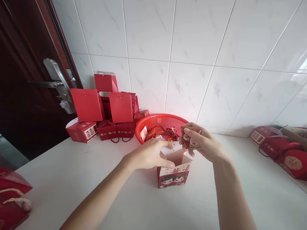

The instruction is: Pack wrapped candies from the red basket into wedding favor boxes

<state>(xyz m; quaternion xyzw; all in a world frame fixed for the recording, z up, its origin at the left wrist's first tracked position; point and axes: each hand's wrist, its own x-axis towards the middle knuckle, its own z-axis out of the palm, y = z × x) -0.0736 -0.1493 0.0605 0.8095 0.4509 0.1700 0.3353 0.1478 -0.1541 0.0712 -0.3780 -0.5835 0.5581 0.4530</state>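
A small red and white box [173,178] with two cartoon faces on its front stands upright with its top open. My left hand [152,155] is at the box's left rim, fingers curved, thumb at the front edge. Wrapped sweets [193,141] in red and pink wrappers are held in my right hand [202,140], just above the back right of the box. Behind both hands sits a red plastic basket [166,118] with more wrapped sweets [159,132] inside; my hands hide part of it.
Red boxes [87,105] are stacked at the back left, beside a dark door [14,51]. More red boxes [293,160] lie at the far right. A red bag [0,196] with a rope handle is at the near left. Behind the table [87,180] rises a tiled wall.
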